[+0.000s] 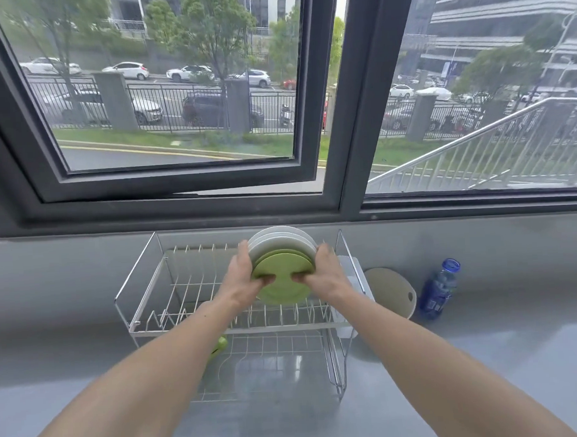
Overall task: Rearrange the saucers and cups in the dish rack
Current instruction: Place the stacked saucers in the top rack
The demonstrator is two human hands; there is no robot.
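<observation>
Shiny metal-wire rack (chrome-bright); matt green saucers.

Your left forearm hides most of a green item on the rack's lower tier; what it is, unclear. Bottle label too blurred to read. Stacked saucers overlap; count uncertain.

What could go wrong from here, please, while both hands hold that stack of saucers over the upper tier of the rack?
1. The stack of saucers, white ones behind green, is clamped only at its edges by the left hand and right hand; a middle saucer might slip out.
2. Lowering them together into the dish rack could jam several saucers between the same wires.
3. The blue bottle stands close on the right; an elbow swing might topple it.
</observation>
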